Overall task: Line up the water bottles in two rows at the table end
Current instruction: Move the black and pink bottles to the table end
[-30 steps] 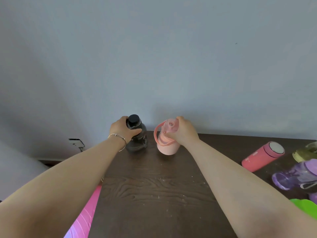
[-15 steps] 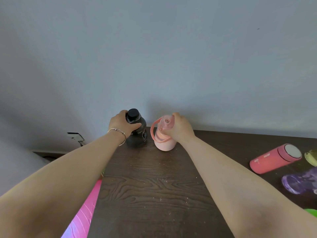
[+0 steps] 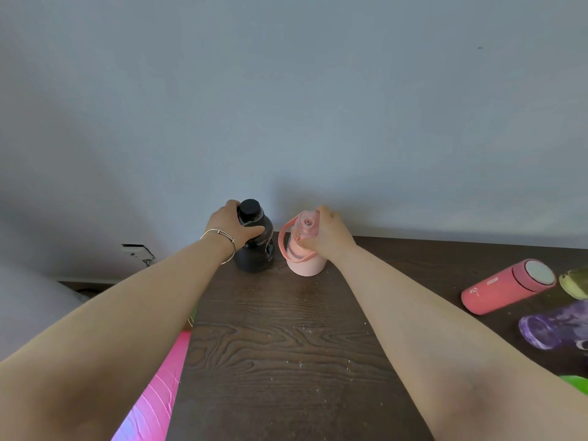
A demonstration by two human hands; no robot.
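Note:
A black bottle with a black cap stands upright at the far left corner of the dark wooden table. My left hand grips its neck and shoulder. Just right of it stands a light pink bottle with a loop handle, and my right hand is closed around its top. The two bottles stand side by side, a small gap apart, close to the wall. At the right lie a coral pink bottle, a purple bottle and a yellow-green bottle, all on their sides.
A grey wall rises right behind the table's far edge. The table's left edge drops to a pink mat on the floor. Something bright green shows at the right frame edge. A wall socket sits left of the table.
Both hands have kept hold of their bottles, which have shifted slightly toward the wall. The view has tilted, so the bottles lying at the right sit lower in the frame.

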